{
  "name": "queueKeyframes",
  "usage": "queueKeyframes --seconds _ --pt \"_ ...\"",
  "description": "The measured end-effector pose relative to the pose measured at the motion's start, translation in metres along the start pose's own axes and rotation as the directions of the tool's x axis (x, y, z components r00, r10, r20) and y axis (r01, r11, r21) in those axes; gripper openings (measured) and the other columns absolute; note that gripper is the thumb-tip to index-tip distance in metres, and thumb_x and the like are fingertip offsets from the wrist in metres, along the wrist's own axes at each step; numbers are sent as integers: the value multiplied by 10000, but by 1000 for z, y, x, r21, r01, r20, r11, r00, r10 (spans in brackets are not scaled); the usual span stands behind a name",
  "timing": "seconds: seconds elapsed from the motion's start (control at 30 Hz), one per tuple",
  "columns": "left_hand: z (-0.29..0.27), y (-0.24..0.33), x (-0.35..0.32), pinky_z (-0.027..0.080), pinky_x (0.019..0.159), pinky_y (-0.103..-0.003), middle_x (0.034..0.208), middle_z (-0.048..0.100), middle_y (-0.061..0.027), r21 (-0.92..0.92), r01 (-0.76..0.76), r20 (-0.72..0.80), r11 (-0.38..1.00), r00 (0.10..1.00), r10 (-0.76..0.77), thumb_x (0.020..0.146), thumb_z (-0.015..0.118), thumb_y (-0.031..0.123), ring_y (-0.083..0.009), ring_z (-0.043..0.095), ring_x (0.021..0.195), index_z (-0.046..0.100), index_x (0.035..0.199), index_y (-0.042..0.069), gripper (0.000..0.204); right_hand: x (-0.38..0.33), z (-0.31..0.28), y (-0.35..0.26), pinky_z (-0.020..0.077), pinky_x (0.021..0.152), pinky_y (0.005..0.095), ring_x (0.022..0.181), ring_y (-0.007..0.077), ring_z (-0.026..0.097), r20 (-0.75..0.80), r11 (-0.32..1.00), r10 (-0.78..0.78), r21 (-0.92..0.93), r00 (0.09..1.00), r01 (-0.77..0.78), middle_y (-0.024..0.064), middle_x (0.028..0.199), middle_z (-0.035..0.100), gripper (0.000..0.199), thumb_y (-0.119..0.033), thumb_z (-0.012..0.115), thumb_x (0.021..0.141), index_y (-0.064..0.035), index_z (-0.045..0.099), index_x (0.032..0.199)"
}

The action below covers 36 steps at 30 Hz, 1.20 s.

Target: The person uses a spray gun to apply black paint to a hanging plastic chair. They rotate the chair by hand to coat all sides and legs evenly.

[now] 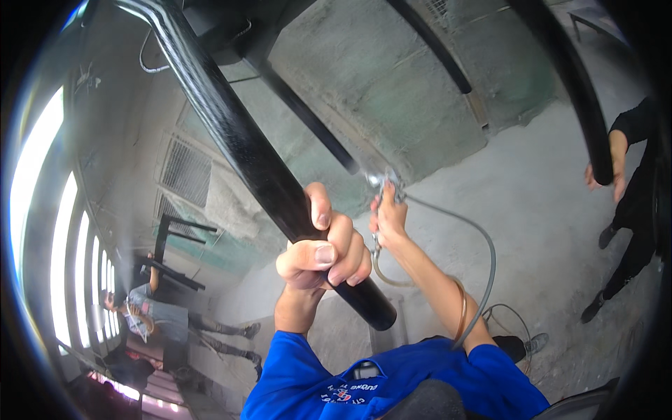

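My left hand is closed around a long, glossy black leg near its lower end. This leg slants up to the left and bends near the top, where it runs toward a dark furniture-like piece. In my right hand is a metal spray gun, with the fingers wrapped round its grip. The gun's head is close to the lower end of a second black leg; whether they touch I cannot tell. A grey hose and a clear tube trail from the gun past my right forearm.
More black legs hang down at the upper right. A co-worker's hand is beside the rightmost one. At the left, another person holds up a black frame. Hoses lie on the grey floor.
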<state>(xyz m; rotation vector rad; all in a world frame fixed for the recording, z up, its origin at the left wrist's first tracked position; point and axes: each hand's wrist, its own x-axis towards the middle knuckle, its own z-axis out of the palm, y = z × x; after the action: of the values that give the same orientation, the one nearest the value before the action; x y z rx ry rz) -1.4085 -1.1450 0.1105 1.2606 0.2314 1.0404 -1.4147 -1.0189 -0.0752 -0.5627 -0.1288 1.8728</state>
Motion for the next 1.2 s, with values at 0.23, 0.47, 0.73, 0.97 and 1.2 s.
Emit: queueKeyframes --seconds 0.23,0.47,0.73,0.97,1.2 --pt "-52 -33 32 453 497 -392 630 447 -57 64 6 -134 998 991 3 837 587 -22 -175 487 472 390 1053 117 323 -24 -76 -53 322 389 274 426 75 426 88 754 -444 -502 892 424 3 661 566 418 -421 550 1070 -56 592 870" --pt "-96 -53 40 468 499 -386 639 460 -63 176 13 -244 984 969 31 816 603 -45 -175 493 474 414 1031 99 320 -137 2 -202 388 511 274 584 54 522 722 143 -640 -225 264 964 26 715 634 308 -240 689 1006 68 687 1007" --pt "-100 -63 27 480 505 -376 664 519 -64 248 20 -297 969 953 57 807 631 -66 -174 523 490 453 1017 77 310 -139 20 -285 322 441 204 508 10 452 513 13 -816 -445 267 896 -35 707 579 428 -437 591 1061 -33 699 972" --pt "-149 -73 16 485 505 -374 673 573 -77 373 54 -261 926 964 49 795 680 -87 -181 556 499 500 991 51 300 -171 21 -234 345 471 216 546 15 458 681 84 -716 -140 157 987 -18 760 611 360 -351 631 1053 4 663 1004" --pt "-170 -74 19 497 499 -343 664 600 -86 428 66 -184 901 983 15 804 686 -83 -168 584 513 517 924 34 238 -177 79 -271 312 403 234 455 60 457 449 -28 -887 187 -111 982 46 740 615 461 -440 531 1082 -12 618 936"
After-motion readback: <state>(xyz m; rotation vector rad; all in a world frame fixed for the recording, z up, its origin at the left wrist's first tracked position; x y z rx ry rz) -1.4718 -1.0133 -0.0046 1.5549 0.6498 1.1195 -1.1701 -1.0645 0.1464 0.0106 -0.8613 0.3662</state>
